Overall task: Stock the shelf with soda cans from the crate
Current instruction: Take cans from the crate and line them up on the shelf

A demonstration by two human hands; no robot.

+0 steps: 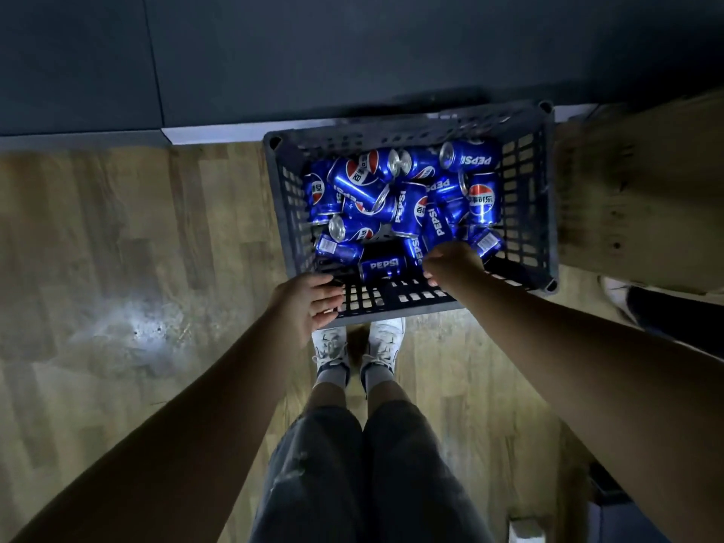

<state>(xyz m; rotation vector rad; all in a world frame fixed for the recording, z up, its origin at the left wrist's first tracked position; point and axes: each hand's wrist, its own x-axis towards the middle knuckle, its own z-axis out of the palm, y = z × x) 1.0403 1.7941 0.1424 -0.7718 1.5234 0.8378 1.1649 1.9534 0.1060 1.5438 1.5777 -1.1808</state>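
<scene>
Under me is a pale wood-plank floor [117, 248], and at its far edge a dark blue-grey wall [352, 52] with a white skirting strip [211, 133]. To my right stands a light plywood panel [642, 182]; whether it belongs to the shelf I cannot tell. On the floor against the wall sits the dark perforated plastic crate [527, 197], its near wall just beyond the toes of my white sneakers [358, 344]. Inside it lies a loose heap of blue Pepsi soda cans [395, 194], most of them on their sides and touching one another, with one blue can [382, 266] lying alone near the front of the crate floor. My right hand [454, 264] reaches down into the crate among the front cans, fingers curled; whether it grips a can I cannot tell. My left hand [309, 305] is at the crate's near rim, fingers spread loosely, holding nothing.
</scene>
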